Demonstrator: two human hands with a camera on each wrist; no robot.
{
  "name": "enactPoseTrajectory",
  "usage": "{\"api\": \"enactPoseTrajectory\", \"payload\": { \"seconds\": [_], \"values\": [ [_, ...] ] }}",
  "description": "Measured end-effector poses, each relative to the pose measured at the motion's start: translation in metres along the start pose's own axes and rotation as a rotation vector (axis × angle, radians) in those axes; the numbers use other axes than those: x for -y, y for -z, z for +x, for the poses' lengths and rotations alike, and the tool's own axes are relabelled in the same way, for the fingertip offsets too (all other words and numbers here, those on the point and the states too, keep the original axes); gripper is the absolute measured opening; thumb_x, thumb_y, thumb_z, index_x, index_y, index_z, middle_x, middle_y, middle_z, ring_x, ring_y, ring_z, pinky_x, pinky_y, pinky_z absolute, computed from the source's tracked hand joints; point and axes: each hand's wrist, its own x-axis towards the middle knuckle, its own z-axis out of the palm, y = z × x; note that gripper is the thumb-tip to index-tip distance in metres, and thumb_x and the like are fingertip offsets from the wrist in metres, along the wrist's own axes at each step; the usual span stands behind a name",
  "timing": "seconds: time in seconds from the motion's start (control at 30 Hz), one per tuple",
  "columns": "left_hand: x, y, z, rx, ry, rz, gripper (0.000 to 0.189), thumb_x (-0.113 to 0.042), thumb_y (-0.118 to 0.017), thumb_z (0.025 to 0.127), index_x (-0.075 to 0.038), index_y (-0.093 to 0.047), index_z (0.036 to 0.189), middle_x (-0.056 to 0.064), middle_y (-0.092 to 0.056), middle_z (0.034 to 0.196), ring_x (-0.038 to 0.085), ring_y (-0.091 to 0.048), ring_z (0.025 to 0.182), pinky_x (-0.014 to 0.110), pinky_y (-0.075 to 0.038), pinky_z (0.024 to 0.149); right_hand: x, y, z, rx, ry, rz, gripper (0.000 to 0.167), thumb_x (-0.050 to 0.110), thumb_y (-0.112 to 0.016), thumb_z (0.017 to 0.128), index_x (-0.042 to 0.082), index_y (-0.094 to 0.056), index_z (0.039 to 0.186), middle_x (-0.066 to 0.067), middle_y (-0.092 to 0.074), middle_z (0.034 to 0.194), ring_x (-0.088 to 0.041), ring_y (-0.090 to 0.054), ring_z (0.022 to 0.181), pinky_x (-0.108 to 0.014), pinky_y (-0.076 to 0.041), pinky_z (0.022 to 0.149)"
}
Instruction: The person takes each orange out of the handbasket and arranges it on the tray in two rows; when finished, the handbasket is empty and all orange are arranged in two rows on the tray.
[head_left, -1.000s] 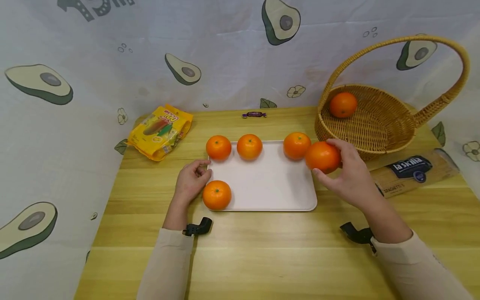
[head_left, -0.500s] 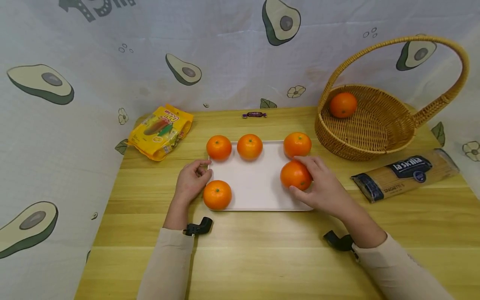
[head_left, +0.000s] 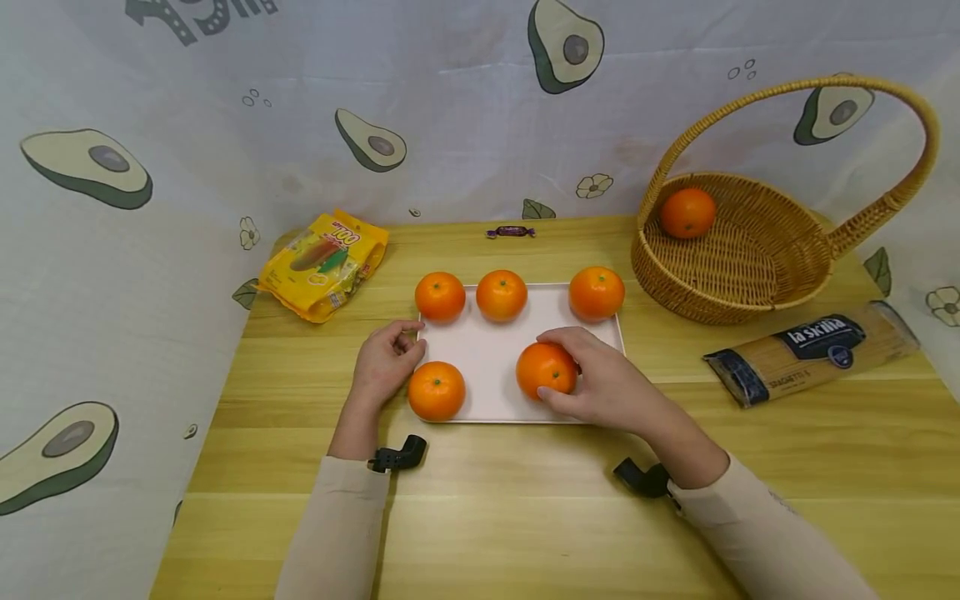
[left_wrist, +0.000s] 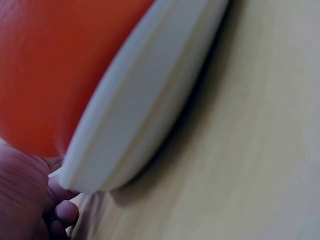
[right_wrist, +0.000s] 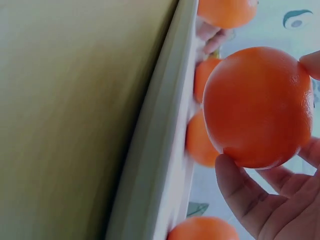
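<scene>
A white rectangular tray (head_left: 480, 350) lies on the wooden table. My right hand (head_left: 600, 379) grips an orange (head_left: 542, 371) over the tray's front right part, thumb on the near side and fingers on the far side. In the right wrist view that orange (right_wrist: 260, 107) sits between thumb and fingertips. My left hand (head_left: 384, 362) holds the tray's left edge with curled fingers. Other oranges sit at the front left (head_left: 437, 390), back left (head_left: 440, 297), back middle (head_left: 502, 295) and back right (head_left: 596, 293) of the tray.
A wicker basket (head_left: 697, 292) with a tall handle stands at the back right, one orange (head_left: 687, 213) inside. A spaghetti pack (head_left: 813, 350) lies before it. A yellow mango-printed bag (head_left: 322, 265) lies back left; a purple-wrapped candy (head_left: 511, 232) is near the back edge.
My right hand has carried the orange leftward and toward me, from beside the basket to over the tray's front part. The left hand has stayed at the tray's edge.
</scene>
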Motion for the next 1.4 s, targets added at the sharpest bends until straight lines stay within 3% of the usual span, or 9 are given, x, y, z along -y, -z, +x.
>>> {"api": "enactPoseTrajectory", "payload": {
  "seconds": [0.13, 0.43, 0.93, 1.4],
  "values": [
    [0.001, 0.000, 0.001, 0.000, 0.000, 0.008, 0.029, -0.022, -0.070, 0.093, -0.014, -0.072, 0.121, 0.007, -0.063, 0.084, 0.022, -0.053, 0.077, 0.031, -0.042, 0.073, 0.006, -0.003, 0.005, 0.006, 0.030, -0.001, 0.059, 0.029, -0.080, 0.081, 0.017, -0.059, 0.135, -0.005, -0.058, 0.131, -0.021, -0.060, 0.114, -0.046, -0.052, 0.097],
    [0.000, -0.001, 0.001, -0.007, 0.001, 0.019, 0.029, -0.021, -0.070, 0.092, -0.014, -0.073, 0.121, 0.007, -0.063, 0.084, 0.023, -0.053, 0.078, 0.032, -0.042, 0.074, 0.016, -0.011, 0.015, 0.054, 0.069, 0.017, 0.065, 0.033, -0.080, 0.083, 0.013, -0.058, 0.140, -0.001, -0.064, 0.131, -0.018, -0.062, 0.116, -0.045, -0.051, 0.101],
    [0.002, -0.001, 0.001, -0.007, -0.006, 0.017, 0.030, -0.022, -0.070, 0.092, -0.015, -0.072, 0.121, 0.007, -0.063, 0.085, 0.022, -0.053, 0.078, 0.032, -0.042, 0.074, 0.019, -0.022, 0.016, 0.166, 0.040, -0.006, 0.062, 0.040, -0.076, 0.088, 0.015, -0.057, 0.142, -0.003, -0.064, 0.133, -0.018, -0.064, 0.113, -0.043, -0.053, 0.099],
    [0.001, -0.001, 0.000, -0.005, 0.010, 0.012, 0.031, -0.023, -0.071, 0.091, -0.015, -0.073, 0.121, 0.007, -0.063, 0.087, 0.023, -0.053, 0.081, 0.032, -0.042, 0.074, 0.016, -0.024, 0.017, 0.210, 0.003, 0.006, 0.063, 0.046, -0.070, 0.094, 0.013, -0.054, 0.145, -0.006, -0.063, 0.136, -0.019, -0.064, 0.113, -0.044, -0.052, 0.101]
  ]
}}
